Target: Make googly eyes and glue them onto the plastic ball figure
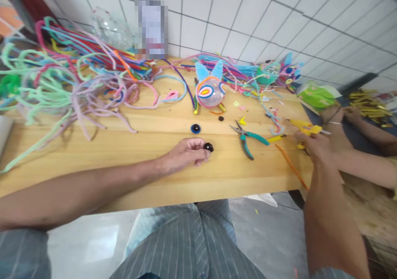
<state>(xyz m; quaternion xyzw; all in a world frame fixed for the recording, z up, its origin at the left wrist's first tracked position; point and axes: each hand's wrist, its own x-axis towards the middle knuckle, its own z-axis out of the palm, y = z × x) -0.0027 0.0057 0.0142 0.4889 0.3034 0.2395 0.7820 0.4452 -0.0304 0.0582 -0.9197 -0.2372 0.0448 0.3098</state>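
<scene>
My left hand (192, 151) pinches a small round black piece (208, 147) over the front part of the wooden table. On the right, my right hand (313, 140) is closed around a yellow glue gun (305, 128). A black disc with a blue rim (195, 128) lies just beyond my left fingers. Behind it stands a clear ball (211, 92) with light blue ears and a ringed orange, white and blue eye. Pliers with teal handles (245, 139) rest opened between my two hands.
Pipe cleaners (56, 80) pile up at the left and along the tiled wall. An orange strip (290, 165) lies near the right edge. Another person's arms (366, 165) reach in from the right. A blurred phone (151, 29) stands at the back.
</scene>
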